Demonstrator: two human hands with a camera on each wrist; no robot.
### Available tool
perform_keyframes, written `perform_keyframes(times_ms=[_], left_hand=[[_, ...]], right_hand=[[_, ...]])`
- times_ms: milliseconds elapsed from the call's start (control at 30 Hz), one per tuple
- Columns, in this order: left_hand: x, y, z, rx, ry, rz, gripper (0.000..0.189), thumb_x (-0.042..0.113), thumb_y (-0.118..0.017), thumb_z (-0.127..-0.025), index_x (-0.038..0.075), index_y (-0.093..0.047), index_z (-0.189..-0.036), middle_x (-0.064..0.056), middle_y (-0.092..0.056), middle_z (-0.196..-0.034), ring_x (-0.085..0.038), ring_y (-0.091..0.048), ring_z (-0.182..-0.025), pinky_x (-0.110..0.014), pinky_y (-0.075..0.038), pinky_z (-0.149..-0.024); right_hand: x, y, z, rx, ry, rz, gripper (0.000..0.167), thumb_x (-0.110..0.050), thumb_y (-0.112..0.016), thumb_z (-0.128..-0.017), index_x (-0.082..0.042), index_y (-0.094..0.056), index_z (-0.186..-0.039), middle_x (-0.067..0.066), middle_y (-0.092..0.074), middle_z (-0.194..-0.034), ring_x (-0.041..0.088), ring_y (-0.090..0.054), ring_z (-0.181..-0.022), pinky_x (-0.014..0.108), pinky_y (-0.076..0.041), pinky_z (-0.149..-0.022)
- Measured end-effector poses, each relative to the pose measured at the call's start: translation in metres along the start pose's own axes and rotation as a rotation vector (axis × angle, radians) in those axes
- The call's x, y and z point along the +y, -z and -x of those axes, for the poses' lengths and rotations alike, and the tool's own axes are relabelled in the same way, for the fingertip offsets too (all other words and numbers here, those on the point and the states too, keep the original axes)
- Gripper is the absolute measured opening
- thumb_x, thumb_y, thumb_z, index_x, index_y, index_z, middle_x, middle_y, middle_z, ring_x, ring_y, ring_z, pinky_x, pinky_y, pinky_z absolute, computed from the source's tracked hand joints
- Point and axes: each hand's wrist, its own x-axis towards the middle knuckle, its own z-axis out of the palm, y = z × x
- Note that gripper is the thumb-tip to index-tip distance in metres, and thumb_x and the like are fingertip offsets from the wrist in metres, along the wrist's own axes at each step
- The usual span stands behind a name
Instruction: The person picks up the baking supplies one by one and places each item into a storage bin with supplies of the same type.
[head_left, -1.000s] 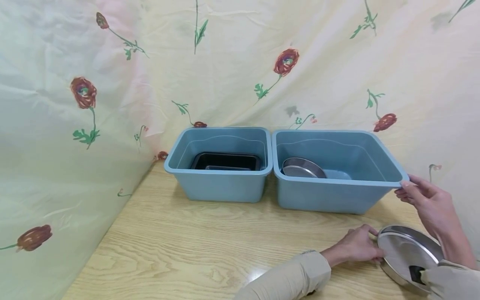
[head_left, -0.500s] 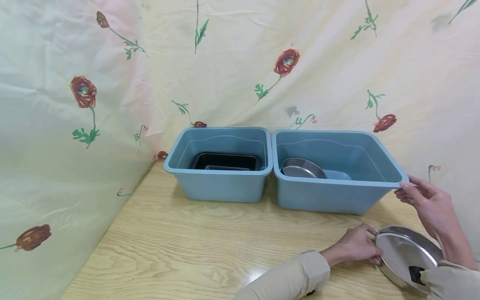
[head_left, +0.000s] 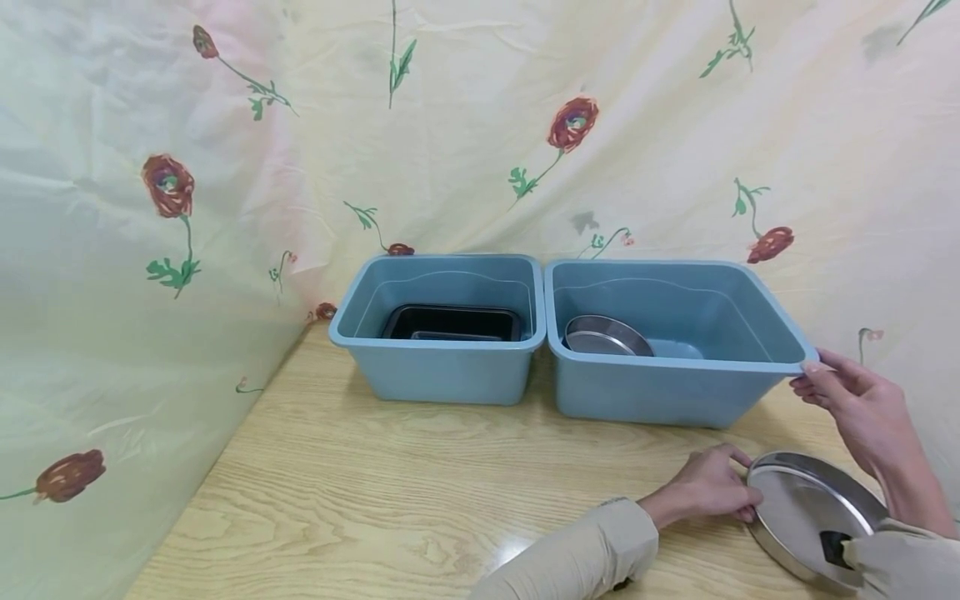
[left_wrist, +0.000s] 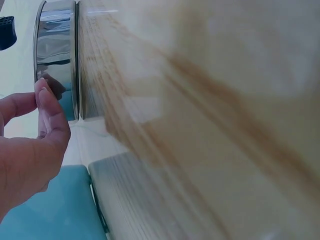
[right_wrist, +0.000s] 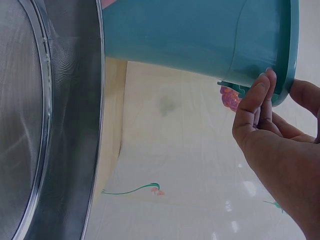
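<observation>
A round metal sieve (head_left: 797, 507) with a shiny rim and mesh bottom lies on the table at the lower right. My left hand (head_left: 712, 485) pinches its left edge between thumb and fingers; the left wrist view shows the fingertips at the polished side wall (left_wrist: 56, 37). Farther back, my right hand (head_left: 873, 408) grips the front right corner of the right blue bin (head_left: 645, 396), thumb on the rim and fingers underneath. Inside that bin, a smaller round metal dish (head_left: 603, 335) leans at the left end. My right sleeve hides part of the sieve.
Beside it on the left stands a second blue bin (head_left: 442, 371), holding a black rectangular pan (head_left: 453, 321). Both bins are at the back of the wooden table (head_left: 360, 500). Flowered cloth (head_left: 450, 167) hangs behind and along the left side. A small black block (head_left: 834, 548) sits at my right cuff.
My left hand and the sieve have shifted slightly to the left. My right hand and both bins stay where they were.
</observation>
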Motion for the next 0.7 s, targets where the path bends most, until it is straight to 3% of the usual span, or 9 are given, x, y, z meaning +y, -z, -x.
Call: perform_keyframes(times_ms=[200, 367, 700], left_hand=[[-0.0006, 0.0010, -0.0002, 0.007, 0.005, -0.003, 0.026, 0.002, -0.074, -0.088, 0.017, -0.064, -0.107, 0.006, -0.062, -0.056, -0.003, -0.055, -0.040, -0.013, -0.050, -0.050], [-0.0013, 0.0029, -0.0008, 0.005, 0.009, 0.048, 0.025, 0.000, -0.074, -0.088, 0.015, -0.064, -0.105, 0.003, -0.062, -0.054, -0.003, -0.053, -0.038, -0.015, -0.051, -0.047], [-0.0012, 0.0087, 0.0003, 0.020, 0.006, 0.056, 0.025, -0.001, -0.073, -0.087, 0.015, -0.065, -0.105, 0.003, -0.062, -0.053, -0.002, -0.053, -0.039, -0.014, -0.051, -0.050]], right_hand=[[0.0004, -0.0007, -0.0008, -0.003, 0.007, -0.024, 0.029, -0.004, -0.059, -0.105, -0.029, -0.069, -0.117, -0.005, -0.075, -0.088, 0.003, -0.069, -0.077, 0.011, -0.053, -0.070], [0.0002, -0.0016, -0.0005, -0.004, 0.007, -0.043, 0.030, -0.003, -0.058, -0.105, -0.028, -0.069, -0.118, -0.005, -0.075, -0.089, 0.003, -0.069, -0.078, 0.011, -0.053, -0.070], [-0.0003, -0.0003, -0.0001, 0.013, -0.002, 0.064, 0.028, -0.007, -0.059, -0.106, -0.030, -0.065, -0.120, -0.009, -0.074, -0.088, 0.001, -0.068, -0.078, 0.010, -0.052, -0.069]])
